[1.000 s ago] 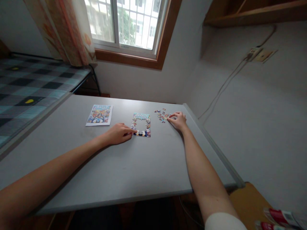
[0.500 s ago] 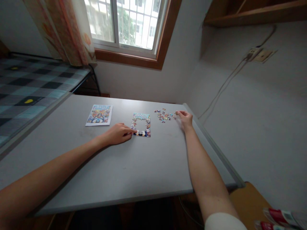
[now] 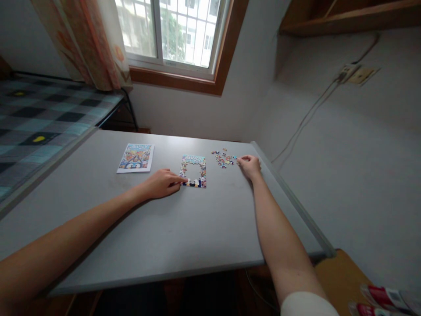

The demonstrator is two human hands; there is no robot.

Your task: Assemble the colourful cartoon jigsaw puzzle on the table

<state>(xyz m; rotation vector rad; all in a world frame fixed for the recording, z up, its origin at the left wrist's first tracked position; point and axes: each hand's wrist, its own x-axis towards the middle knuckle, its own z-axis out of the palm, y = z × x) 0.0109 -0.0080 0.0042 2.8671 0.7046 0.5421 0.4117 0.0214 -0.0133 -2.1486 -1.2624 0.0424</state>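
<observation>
A partly assembled jigsaw puzzle [image 3: 203, 174] lies on the table, its border joined around a bare middle. My left hand [image 3: 162, 182] rests at its lower left corner, the index finger stretched out onto the edge and the other fingers bent beneath. To the puzzle's right is a loose scatter of small jigsaw pieces [image 3: 225, 160]. At the right side of that scatter, my right hand [image 3: 250, 166] has thumb and fingertips pinched together on a jigsaw piece, mostly hidden by the fingers. A printed picture sheet [image 3: 136, 157] with a cartoon penguin-like face lies left of the puzzle.
The grey-white table [image 3: 158, 237] has a raised rail along its right side. A wall with a socket [image 3: 357, 74] and hanging cables rises beyond it. At left stands a bed [image 3: 62, 109] with checked bedding. Red-labelled bottles [image 3: 388, 298] sit at lower right.
My right hand has shifted slightly left and down, closer to the scattered pieces, still pinched. The left hand and the puzzle have stayed in place.
</observation>
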